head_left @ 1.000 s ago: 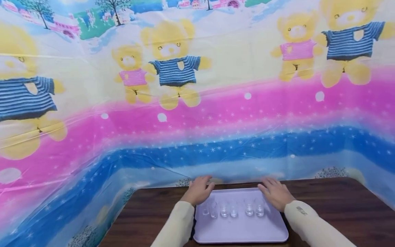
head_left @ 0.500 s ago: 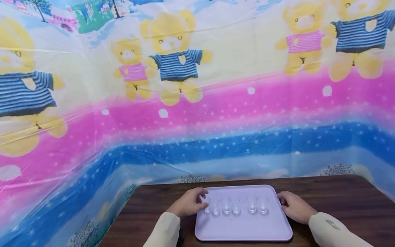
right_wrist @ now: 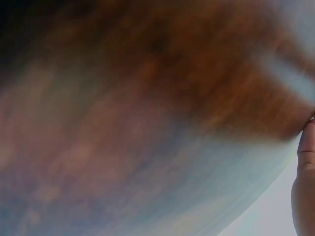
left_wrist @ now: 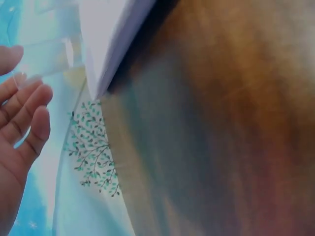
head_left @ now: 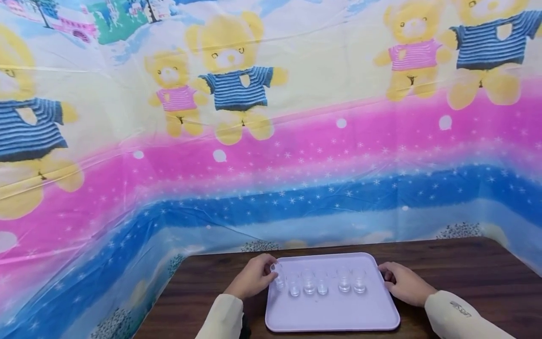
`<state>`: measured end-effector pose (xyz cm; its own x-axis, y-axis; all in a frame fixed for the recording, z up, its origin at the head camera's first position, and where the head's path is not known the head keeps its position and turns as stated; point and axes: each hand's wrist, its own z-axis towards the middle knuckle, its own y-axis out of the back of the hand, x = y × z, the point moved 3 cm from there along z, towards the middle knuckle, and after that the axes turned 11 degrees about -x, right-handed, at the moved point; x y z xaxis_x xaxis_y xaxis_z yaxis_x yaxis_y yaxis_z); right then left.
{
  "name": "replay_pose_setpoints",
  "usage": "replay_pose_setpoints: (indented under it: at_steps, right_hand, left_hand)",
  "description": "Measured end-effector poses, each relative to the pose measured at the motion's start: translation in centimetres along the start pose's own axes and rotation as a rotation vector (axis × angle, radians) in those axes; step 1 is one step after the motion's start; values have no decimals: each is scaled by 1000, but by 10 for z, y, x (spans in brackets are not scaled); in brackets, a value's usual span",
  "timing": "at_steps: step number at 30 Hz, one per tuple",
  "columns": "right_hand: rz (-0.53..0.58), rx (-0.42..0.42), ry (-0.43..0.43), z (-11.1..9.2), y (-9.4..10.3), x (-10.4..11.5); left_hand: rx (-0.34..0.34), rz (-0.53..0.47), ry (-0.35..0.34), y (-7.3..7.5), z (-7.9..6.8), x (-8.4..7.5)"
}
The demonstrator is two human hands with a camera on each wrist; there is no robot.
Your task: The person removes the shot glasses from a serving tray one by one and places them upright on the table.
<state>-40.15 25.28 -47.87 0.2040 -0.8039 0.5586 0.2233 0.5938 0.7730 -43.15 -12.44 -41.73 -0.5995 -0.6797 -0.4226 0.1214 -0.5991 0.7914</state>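
With thumb and fingers, my left hand (head_left: pixel 251 278) grips a small clear glass (head_left: pixel 279 281) at the left end of a pale lilac tray (head_left: pixel 334 313). The left wrist view shows the held glass (left_wrist: pixel 54 56) as a see-through tube shape close to the tray edge. Several similar small glasses (head_left: pixel 309 285) stand upright in a row across the tray. Beside the tray's right rim rests my right hand (head_left: pixel 407 285), its fingers loosely bent and the fingertips right at the rim. Only part of a finger (right_wrist: pixel 306 157) shows in the right wrist view.
The tray lies on a dark brown wooden table (head_left: pixel 461 268). Behind and around the table hangs a printed cloth (head_left: pixel 296 169) with bears and pink and blue bands.
Both hands have come down from above the tray's far corners to its two sides. The left hand has taken hold of the leftmost glass and shifted it slightly left and back.
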Motion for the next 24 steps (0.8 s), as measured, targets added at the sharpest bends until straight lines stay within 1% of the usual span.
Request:
replay_pose_setpoints:
  at_steps: [3, 5, 10, 13, 15, 18, 20, 24]
  right_hand:
    - [16, 7, -5, 1, 1, -2]
    - [31, 14, -10, 1, 0, -2]
    - [64, 27, -23, 1, 0, -2]
    - [71, 32, -30, 0, 0, -2]
    - [76, 39, -36, 0, -1, -2]
    - [82, 48, -41, 1, -1, -2]
    - [82, 46, -43, 1, -1, -2]
    - [76, 42, -54, 1, 0, -4]
  left_hand:
    - [-83, 39, 7, 7, 5, 4]
    - [-117, 70, 38, 10, 8, 9]
    - [-195, 111, 146, 13, 12, 27]
    - [-227, 128, 190, 14, 13, 35]
    - [-233, 143, 222, 13, 13, 40]
    - [-224, 161, 268, 11, 14, 47]
    - [-213, 171, 306, 9, 15, 49]
    - [-190, 178, 359, 6, 18, 52]
